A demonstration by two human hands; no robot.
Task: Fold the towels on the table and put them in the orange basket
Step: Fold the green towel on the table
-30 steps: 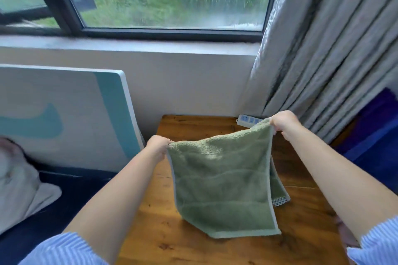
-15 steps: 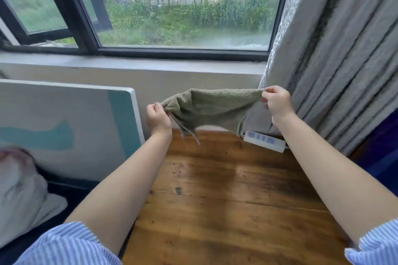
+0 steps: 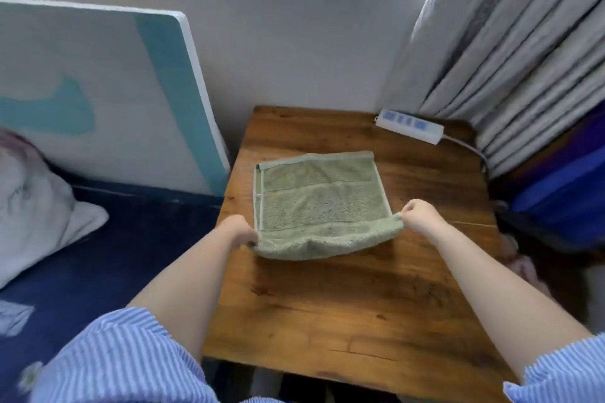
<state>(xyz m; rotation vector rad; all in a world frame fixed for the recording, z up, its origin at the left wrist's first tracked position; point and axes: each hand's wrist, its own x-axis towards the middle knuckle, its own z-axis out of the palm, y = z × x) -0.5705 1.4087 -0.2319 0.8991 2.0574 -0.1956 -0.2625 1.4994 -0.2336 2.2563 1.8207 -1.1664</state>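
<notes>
A green towel (image 3: 322,203) lies spread on the wooden table (image 3: 343,304), its far part flat and its near edge lifted slightly. My left hand (image 3: 240,232) pinches the near left corner of the towel. My right hand (image 3: 420,214) pinches the near right corner. The near edge sags between the two hands. No orange basket is in view.
A white power strip (image 3: 411,126) with its cable lies at the table's far right corner. Grey curtains (image 3: 510,42) hang to the right. A white and teal board (image 3: 98,91) leans on the wall at left, above a dark blue bed with a white pillow (image 3: 36,216).
The towel was held up in the air and swung toward the window; now it has come down and lies spread on the table, both hands still on its corners.
</notes>
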